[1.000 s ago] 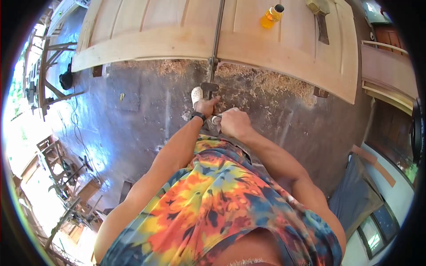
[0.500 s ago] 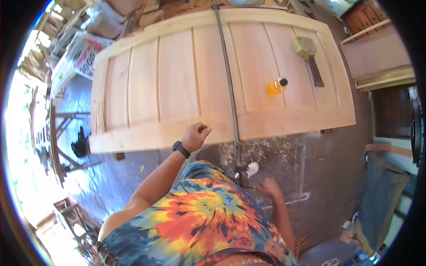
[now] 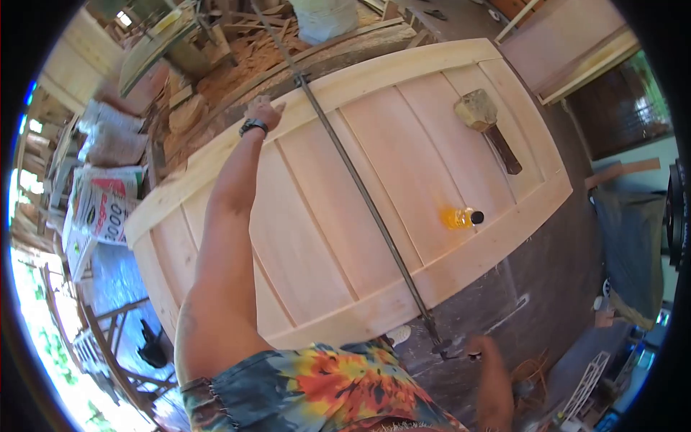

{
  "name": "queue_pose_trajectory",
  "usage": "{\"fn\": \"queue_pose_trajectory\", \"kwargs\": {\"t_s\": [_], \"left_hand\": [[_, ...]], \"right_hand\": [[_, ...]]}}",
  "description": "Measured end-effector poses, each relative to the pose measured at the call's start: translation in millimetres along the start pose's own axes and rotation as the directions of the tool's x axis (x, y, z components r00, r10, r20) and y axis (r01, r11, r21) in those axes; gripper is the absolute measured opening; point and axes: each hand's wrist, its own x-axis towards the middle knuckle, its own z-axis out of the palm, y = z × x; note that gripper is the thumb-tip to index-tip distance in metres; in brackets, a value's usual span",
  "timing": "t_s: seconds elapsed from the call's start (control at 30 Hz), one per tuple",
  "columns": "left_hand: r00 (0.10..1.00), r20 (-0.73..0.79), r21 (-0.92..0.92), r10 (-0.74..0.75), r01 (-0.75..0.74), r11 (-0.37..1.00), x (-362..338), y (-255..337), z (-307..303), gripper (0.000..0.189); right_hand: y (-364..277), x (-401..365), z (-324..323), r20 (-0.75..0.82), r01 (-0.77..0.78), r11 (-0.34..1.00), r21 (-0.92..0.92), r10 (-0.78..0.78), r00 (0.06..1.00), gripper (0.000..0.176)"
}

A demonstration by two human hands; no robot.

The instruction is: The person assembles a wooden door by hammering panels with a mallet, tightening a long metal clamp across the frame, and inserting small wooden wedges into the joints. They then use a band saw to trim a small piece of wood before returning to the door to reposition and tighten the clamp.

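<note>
A pale wooden door panel [image 3: 309, 216] with grooved boards lies flat in front of me. A long metal bar clamp [image 3: 363, 191] runs across its width. My left hand [image 3: 264, 114], a watch on its wrist, reaches over to the panel's far edge with its fingers apart, left of the clamp. My right hand [image 3: 486, 349] is low on the right, beside the clamp's near end, with fingers curled; whatever is inside them is hidden. On the panel's right part lie a mallet [image 3: 476, 111] with a dark handle and a bottle of yellow-orange liquid [image 3: 458, 217] with a black cap.
Printed sacks [image 3: 104, 205] stand to the left. Wood offcuts and reddish shavings [image 3: 252, 50] cover the ground beyond the panel. A grey cloth [image 3: 630, 248] hangs at the right. Cable [image 3: 529, 374] lies coiled on the floor near my right arm.
My left hand has moved from the panel's near edge to its far edge. My right hand stays by the clamp's near end. The view has turned and shifted toward the far side.
</note>
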Motion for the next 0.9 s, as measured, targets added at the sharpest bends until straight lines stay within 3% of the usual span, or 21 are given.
{"fn": "queue_pose_trajectory", "kwargs": {"t_s": [0.03, 0.1, 0.13, 0.2, 0.23, 0.3, 0.37, 0.4, 0.5, 0.53, 0.57, 0.63, 0.7, 0.73, 0.77, 0.8, 0.83, 0.9], "left_hand": [[1.000, 0.009, 0.000, 0.024, -0.024, 1.000, 27.1, -5.6, 4.2, 0.066], [0.972, 0.232, -0.083, 0.024, -0.005, 0.997, 75.0, -23.7, 17.9, 0.070], [0.969, 0.245, -0.085, 0.043, -0.023, 0.996, 89.2, -30.1, 26.5, 0.070], [0.896, 0.443, -0.088, -0.009, 0.053, 0.995, 113.1, -38.3, 43.7, 0.074], [0.942, 0.307, -0.133, 0.135, -0.099, 0.986, 112.0, -48.0, 66.8, 0.079], [0.918, 0.390, -0.110, 0.071, -0.030, 0.993, 121.9, -49.4, 77.1, 0.079], [0.875, 0.484, -0.064, -0.002, 0.037, 0.997, 107.4, -45.7, 74.3, 0.080], [0.881, 0.470, -0.043, -0.050, 0.079, 0.996, 95.3, -33.6, 56.0, 0.080], [0.900, 0.426, -0.034, -0.093, 0.119, 0.992, 96.8, -28.0, 48.4, 0.081], [0.908, 0.409, -0.039, -0.086, 0.111, 0.993, 98.3, -30.2, 54.0, 0.081], [0.906, 0.414, -0.036, -0.085, 0.110, 0.993, 101.1, -34.0, 64.0, 0.081], [0.917, 0.398, -0.031, -0.020, 0.035, 0.999, 114.1, -45.7, 79.9, 0.076], [0.946, 0.325, 0.043, 0.001, -0.016, 0.999, 127.9, -68.8, 108.6, 0.072], [0.967, 0.253, 0.104, 0.040, -0.069, 0.992, 135.9, -78.1, 118.4, 0.069], [0.900, 0.327, 0.561, 0.287, -0.430, 0.707, 149.9, -100.4, 126.6, 0.062], [0.925, 0.293, 0.289, 0.241, -0.326, 0.900, 178.2, -141.4, 159.2, 0.062], [0.926, 0.305, 0.143, 0.222, -0.275, 0.951, 179.9, -145.5, 149.8, 0.071], [0.914, 0.320, 0.179, 0.248, -0.316, 0.932, 186.7, -143.5, 137.4, 0.071]], "right_hand": [[-4.5, -3.9, -1.7, 0.010, 0.002, 1.000, 0.024, -0.002, 1.000, 0.042], [-8.9, -22.9, -0.9, 0.068, -0.079, 0.962, 0.261, 0.064, 0.996, 0.036], [-8.7, -20.0, 3.8, 0.082, -0.086, 0.957, 0.278, 0.066, 0.994, 0.036], [-8.2, -13.2, 18.9, -0.137, 0.043, 0.999, -0.028, -0.046, 0.990, 0.044], [-14.0, -23.0, 22.4, -0.134, 0.039, 0.999, -0.025, -0.042, 0.990, 0.044], [-44.4, -71.3, 25.4, -0.279, -0.127, 0.979, 0.159, 0.168, 0.945, 0.050], [-56.5, -71.9, 70.0, -0.413, -0.275, 0.933, 0.234, 0.352, 0.840, 0.050], [-77.8, -86.4, 85.6, -0.389, -0.277, 0.874, 0.399, 0.435, 0.812, 0.051], [-118.3, -61.3, 148.0, -0.341, -0.203, 0.583, 0.787, 0.685, 0.644, 0.045], [-124.3, -39.9, 163.5, -0.264, 0.059, 0.314, 0.948, 0.665, 0.699, 0.041], [-123.5, -7.0, 190.6, -0.203, 0.279, -0.031, 0.960, 0.612, 0.765, 0.038], [-131.9, 63.8, 240.8, 0.128, 0.130, -0.540, 0.831, 0.414, 0.901, 0.035], [-163.4, 75.4, 219.2, 0.129, 0.081, -0.540, 0.838, 0.339, 0.932, 0.039], [-152.5, 155.8, 249.2, -0.124, 0.106, -0.722, 0.683, 0.029, 0.992, 0.035], [-158.8, 183.2, 244.4, -0.128, 0.241, -0.679, 0.693, 0.213, 0.969, 0.032], [-149.1, 227.8, 241.3, -0.238, 0.224, -0.728, 0.648, 0.086, 0.967, 0.035], [-145.2, 203.2, 217.7, -0.226, 0.273, -0.632, 0.725, 0.156, 0.961, 0.034], [-142.9, 167.0, 167.5, -0.208, 0.293, -0.413, 0.862, 0.239, 0.948, 0.033]]}}
